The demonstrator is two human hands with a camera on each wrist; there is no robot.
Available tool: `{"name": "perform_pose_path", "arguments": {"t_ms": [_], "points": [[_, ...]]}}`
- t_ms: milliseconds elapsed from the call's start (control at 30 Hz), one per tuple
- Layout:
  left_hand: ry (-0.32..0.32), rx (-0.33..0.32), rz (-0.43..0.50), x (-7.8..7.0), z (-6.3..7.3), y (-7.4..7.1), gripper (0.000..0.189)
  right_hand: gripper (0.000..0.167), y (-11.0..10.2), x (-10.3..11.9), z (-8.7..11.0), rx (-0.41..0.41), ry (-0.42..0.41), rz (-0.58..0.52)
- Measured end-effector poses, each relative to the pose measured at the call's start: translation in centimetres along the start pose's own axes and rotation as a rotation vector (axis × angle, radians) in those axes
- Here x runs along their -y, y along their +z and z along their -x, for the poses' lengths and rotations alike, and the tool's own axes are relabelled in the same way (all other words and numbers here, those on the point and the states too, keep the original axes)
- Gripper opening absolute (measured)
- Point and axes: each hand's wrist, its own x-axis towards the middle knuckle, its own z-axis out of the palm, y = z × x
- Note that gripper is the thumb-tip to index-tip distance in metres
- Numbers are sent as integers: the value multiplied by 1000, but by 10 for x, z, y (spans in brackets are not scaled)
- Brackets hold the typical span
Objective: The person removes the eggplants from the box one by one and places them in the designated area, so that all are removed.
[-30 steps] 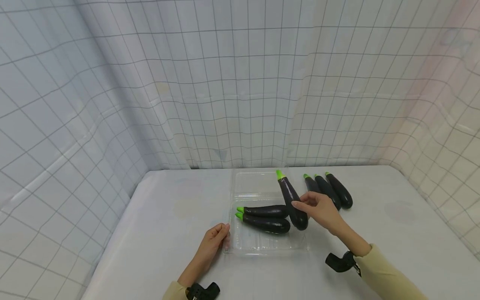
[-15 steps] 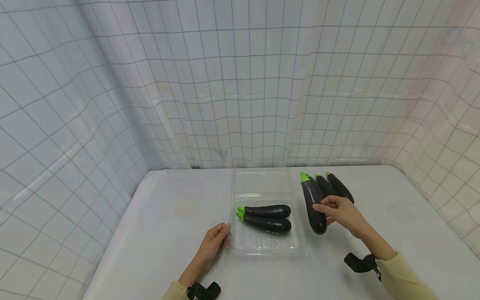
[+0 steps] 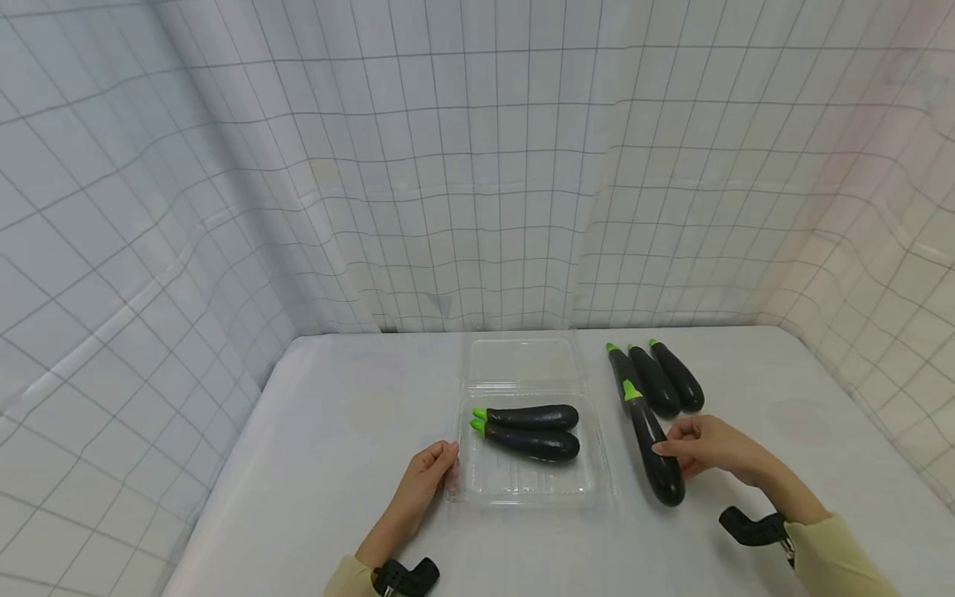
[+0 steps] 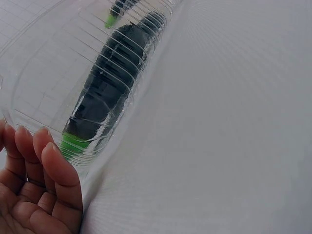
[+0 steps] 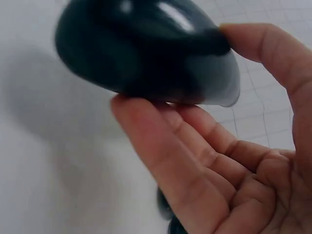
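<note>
My right hand (image 3: 712, 452) pinches a dark eggplant (image 3: 656, 452) with a green stem end between thumb and fingers, to the right of the clear plastic container (image 3: 522, 493). In the right wrist view the thumb and fingers hold the eggplant's rounded end (image 5: 146, 48), with a shadow on the surface below. Two more eggplants lie side by side in the container, a rear one (image 3: 533, 416) and a front one (image 3: 533, 444). At the container's left edge, my left hand (image 3: 425, 477) grips the rim with curled fingers; its thumb is hidden in the left wrist view.
Three eggplants (image 3: 656, 381) lie together on the white table (image 3: 358, 414), behind the right hand. The container's open lid (image 3: 518, 363) lies flat toward the back. Grid-patterned white curtains (image 3: 462, 166) surround the table at the back and sides.
My right hand has carried the held eggplant from over the container to the right and nearer to me. The left hand has stayed at the container's left edge.
</note>
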Motion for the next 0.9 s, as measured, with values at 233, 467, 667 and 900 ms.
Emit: {"name": "perform_pose_path", "arguments": {"t_ms": [233, 467, 667, 900], "points": [[-9, -1, -1, -1, 0, 0, 38, 27, -6, -12, 11, 137, 32, -60], [1, 2, -3, -1, 0, 0, 37, 26, -6, -20, 16, 186, 93, -59], [-4, 8, -7, 0, -1, -1, 34, 25, -5, -23, 18, 223, 106, -73], [-6, 3, -12, -1, 0, 0, 34, 24, -5, -26, 18, 225, 130, -71]]}}
